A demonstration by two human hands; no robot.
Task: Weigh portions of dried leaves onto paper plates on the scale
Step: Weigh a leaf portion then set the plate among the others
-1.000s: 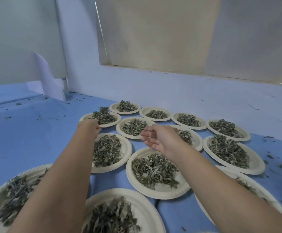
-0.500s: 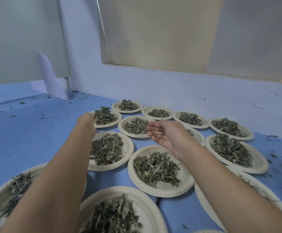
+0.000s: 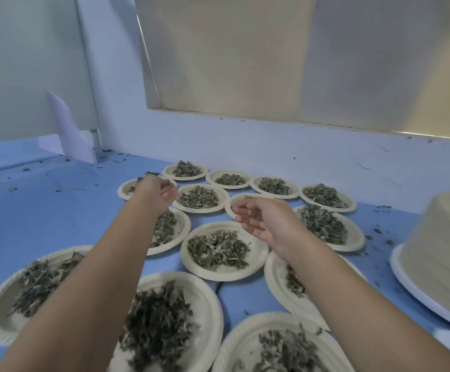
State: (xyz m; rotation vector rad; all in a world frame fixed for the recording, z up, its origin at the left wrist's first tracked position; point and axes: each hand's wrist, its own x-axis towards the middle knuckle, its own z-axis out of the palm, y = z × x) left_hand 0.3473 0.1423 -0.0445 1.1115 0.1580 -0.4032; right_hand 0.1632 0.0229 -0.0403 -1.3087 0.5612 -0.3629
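A sorting workroom: leaf-filled paper plates point(image 3: 224, 276) cover a blue-clothed table point(image 3: 44, 216).

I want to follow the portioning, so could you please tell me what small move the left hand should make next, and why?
Probably lower the left hand onto the far-left plate just beneath it; its fingers curl over that plate's leaves, though whether they pinch any is unclear. The right hand is open, holding nothing.

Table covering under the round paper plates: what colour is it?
The table covering is light blue; the head view shows it best.
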